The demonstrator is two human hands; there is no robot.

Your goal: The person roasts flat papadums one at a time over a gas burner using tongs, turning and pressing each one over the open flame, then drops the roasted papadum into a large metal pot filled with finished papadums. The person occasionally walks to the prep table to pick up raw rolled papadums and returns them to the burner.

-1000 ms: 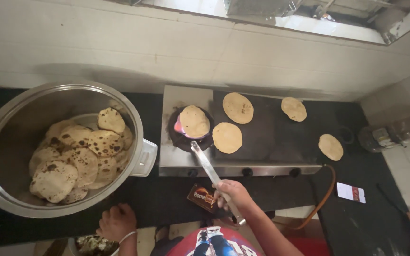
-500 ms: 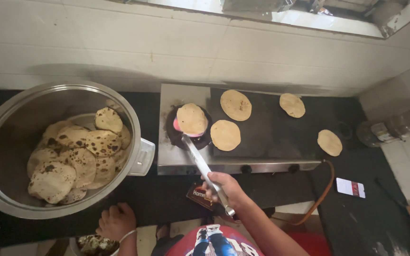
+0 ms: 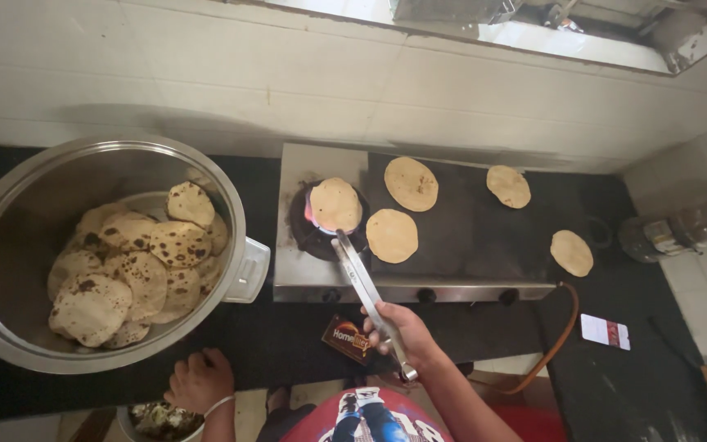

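Tongs (image 3: pixel 363 286) sit clenched in my right hand (image 3: pixel 403 331), tips at the flatbread (image 3: pixel 335 204) over the burner flame (image 3: pixel 311 214) (pink beneath it). My left hand (image 3: pixel 200 381) rests loose on the counter edge (image 3: pixel 272 352). Left too long, the flatbread may scorch.

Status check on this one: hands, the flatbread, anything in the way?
Right hand grips tongs, tips at flatbread over lit burner. Left hand rests on counter edge. Nothing blocking.

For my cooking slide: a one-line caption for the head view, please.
Right hand holds metal tongs to a flatbread over the lit burner; left hand rests on the dark counter.
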